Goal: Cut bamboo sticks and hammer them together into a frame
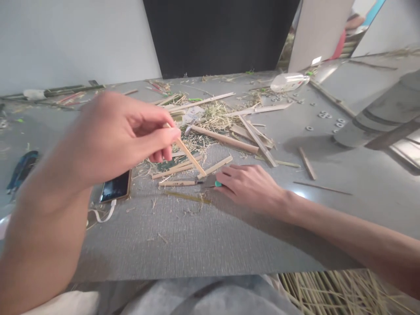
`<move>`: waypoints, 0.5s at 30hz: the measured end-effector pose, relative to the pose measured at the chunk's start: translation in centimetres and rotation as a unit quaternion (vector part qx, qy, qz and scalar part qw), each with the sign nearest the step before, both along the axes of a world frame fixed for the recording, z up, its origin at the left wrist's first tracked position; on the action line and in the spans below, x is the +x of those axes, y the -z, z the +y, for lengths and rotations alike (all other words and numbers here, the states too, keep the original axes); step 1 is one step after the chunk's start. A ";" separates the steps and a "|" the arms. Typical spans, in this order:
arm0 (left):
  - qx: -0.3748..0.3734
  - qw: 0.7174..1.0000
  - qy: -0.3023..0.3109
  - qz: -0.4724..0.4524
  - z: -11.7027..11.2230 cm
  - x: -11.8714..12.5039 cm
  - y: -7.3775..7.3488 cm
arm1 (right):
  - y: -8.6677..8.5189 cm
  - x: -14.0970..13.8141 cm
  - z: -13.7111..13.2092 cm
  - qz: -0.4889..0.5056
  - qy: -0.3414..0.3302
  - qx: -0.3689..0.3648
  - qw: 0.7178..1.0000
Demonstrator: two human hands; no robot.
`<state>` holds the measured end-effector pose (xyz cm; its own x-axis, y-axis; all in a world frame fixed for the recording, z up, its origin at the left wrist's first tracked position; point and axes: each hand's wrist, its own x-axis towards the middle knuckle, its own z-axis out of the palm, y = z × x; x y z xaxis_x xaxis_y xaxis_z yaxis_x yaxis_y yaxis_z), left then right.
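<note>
left hand (123, 135): pinching a thin bamboo strip (189, 156), raised just left of the shavings pile (210, 120) | right hand (251, 186): flat on the mat, fingers closed on a small green-handled blade (211, 183) near the pile | risk: strip's pretty skinny, could snap or slip onto the blade

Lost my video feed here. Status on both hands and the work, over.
Left hand pinching thin bamboo strip, raised. Right hand flat on table, fingers at green-handled tool. Bamboo scraps and phone close by.
</note>
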<state>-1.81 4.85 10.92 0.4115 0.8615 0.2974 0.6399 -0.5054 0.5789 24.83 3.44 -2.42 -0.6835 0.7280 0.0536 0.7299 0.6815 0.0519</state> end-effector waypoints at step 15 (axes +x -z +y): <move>-0.220 0.960 0.118 -0.124 1.3 2.6 4.7 | -0.8 0.4 -0.2 0.576 0.046 -0.472 0.666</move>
